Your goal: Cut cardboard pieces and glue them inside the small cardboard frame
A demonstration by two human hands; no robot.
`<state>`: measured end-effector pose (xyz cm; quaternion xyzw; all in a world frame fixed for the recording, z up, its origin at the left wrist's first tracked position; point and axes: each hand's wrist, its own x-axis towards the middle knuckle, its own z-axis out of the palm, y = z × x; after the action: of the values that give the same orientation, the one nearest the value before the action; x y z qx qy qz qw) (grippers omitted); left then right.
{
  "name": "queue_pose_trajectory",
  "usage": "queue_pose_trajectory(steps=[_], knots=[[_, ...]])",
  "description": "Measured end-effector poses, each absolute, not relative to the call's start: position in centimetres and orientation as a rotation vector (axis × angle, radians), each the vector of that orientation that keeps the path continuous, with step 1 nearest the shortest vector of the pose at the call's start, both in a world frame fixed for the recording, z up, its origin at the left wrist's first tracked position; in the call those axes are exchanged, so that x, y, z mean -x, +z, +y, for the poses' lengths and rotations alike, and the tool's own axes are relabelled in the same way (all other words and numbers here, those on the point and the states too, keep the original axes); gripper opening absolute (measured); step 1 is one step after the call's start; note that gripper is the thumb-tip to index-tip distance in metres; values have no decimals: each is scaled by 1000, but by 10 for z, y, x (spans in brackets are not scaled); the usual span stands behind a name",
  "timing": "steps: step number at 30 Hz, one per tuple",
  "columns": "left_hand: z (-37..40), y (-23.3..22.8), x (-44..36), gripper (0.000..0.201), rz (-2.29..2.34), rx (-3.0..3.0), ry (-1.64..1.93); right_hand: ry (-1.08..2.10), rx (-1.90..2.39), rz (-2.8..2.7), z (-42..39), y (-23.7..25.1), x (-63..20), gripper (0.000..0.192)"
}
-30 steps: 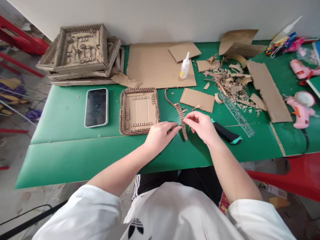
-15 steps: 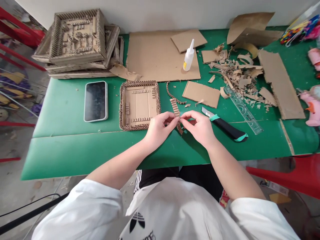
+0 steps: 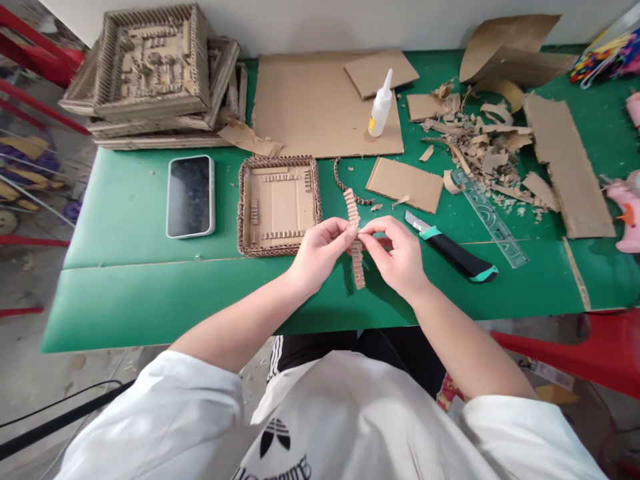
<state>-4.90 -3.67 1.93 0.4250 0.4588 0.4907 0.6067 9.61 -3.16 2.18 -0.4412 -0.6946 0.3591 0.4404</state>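
Cardboard strip [image 3: 358, 270], pinched by left hand [image 3: 318, 253] and right hand [image 3: 400, 257] just right of the tray [image 3: 290, 207], is not yet attached, while the tray's walls [image 3: 243, 212] appear complete.

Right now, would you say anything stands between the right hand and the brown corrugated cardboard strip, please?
Nothing visible does: the right hand meets the corrugated cardboard strip near its middle, beside the left hand.

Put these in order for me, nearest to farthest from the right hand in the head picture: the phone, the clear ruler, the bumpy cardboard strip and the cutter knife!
1. Bumpy cardboard strip: right at the right hand, on its left side.
2. Cutter knife: just to the hand's right.
3. Clear ruler: farther right, past the knife.
4. Phone: way over left, beyond the cardboard tray.
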Motion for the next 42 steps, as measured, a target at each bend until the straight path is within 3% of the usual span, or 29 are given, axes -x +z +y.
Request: queue_pose_trajectory(steps=[8,17,25,32,37,42], knots=[[-39,15,50,25,1141,-1045,1176,1008,1174,-1632,-28,19,-99,10],[-38,17,50,23,1242,-1177,1114,858,1170,-1743,-27,19,-100,10],[-37,16,47,24,1149,-900,1236,424,1072,-1905,-33,11,-91,10],[-36,19,50,24,1200,-922,1258,763,1228,-1672,-28,12,-101,14],[-37,16,49,25,1209,-963,1255,762,1228,-1747,-24,14,-104,22],[-38,17,48,24,1246,-1044,1234,708,1138,-1818,-27,21,-101,12]])
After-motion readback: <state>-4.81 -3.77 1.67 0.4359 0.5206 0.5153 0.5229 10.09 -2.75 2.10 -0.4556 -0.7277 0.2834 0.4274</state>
